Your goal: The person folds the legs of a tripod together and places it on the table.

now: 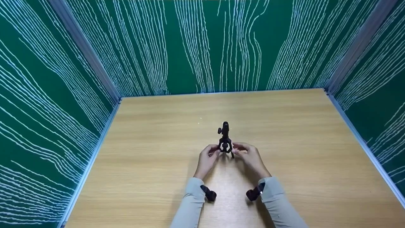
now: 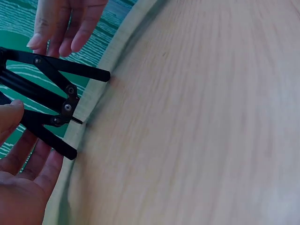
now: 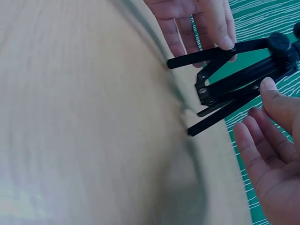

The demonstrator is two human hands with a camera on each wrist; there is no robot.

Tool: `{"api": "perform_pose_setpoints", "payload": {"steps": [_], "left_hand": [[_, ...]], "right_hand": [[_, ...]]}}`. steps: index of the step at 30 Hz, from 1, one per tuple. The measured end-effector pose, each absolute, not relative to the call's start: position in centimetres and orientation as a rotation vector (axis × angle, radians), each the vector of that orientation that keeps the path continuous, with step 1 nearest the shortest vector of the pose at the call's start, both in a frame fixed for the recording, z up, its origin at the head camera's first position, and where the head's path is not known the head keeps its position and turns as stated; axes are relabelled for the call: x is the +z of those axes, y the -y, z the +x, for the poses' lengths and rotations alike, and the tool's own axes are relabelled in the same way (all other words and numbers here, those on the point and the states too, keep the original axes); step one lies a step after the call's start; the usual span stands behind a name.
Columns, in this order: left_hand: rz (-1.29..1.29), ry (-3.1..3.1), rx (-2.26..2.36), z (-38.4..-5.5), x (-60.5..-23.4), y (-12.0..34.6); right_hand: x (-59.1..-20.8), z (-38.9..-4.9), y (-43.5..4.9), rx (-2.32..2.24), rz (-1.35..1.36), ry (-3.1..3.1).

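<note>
A small black tripod [image 1: 225, 129] stands upright near the middle of the wooden table, its legs spread and braced to a centre column. My left hand [image 1: 208, 160] pinches one leg between thumb and fingers. On the other side, my right hand [image 1: 251, 158] holds another leg, its thumb [image 3: 268, 85] lying against it. The left wrist view shows the tripod [image 2: 37, 93] with two leg tips pointing at the tabletop. A third leg appears behind the column of the tripod [image 3: 243, 76] in the right wrist view.
The light wooden table [image 1: 152, 126] is bordered at the back and sides by green panels [image 1: 182, 72] with wavy white lines. Grey posts [image 1: 95, 57] stand at the back corners. Dark wrist devices [image 1: 209, 194] stick inward from both sleeves [image 1: 193, 196].
</note>
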State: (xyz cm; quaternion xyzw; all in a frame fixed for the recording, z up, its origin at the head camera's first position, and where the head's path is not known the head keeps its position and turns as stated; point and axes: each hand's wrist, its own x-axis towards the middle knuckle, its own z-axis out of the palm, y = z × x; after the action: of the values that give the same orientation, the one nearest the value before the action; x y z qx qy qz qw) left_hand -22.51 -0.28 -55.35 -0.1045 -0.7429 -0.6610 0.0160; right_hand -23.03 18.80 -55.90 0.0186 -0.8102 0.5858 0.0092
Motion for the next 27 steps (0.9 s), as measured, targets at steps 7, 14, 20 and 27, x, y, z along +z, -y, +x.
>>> {"api": "perform_pose_setpoints", "payload": {"steps": [7,14,20,27], "left_hand": [[-0.266,2.282,-2.106,-22.7,-56.7,0.4],[-0.229,2.255,-2.077,-22.7,-57.0,0.3],[-0.189,2.268,-2.075,-22.8,-57.3,0.3],[-0.099,2.291,-2.056,-24.3,-60.5,0.2]], "right_hand": [[-57.3,-22.9,-18.8,1.820,-0.009,2.563],[-58.5,-22.9,-18.3,1.816,-0.107,2.567],[-59.6,-22.8,-18.0,1.693,-0.128,2.544],[-60.3,-22.6,-17.6,1.649,-0.146,2.512]]}}
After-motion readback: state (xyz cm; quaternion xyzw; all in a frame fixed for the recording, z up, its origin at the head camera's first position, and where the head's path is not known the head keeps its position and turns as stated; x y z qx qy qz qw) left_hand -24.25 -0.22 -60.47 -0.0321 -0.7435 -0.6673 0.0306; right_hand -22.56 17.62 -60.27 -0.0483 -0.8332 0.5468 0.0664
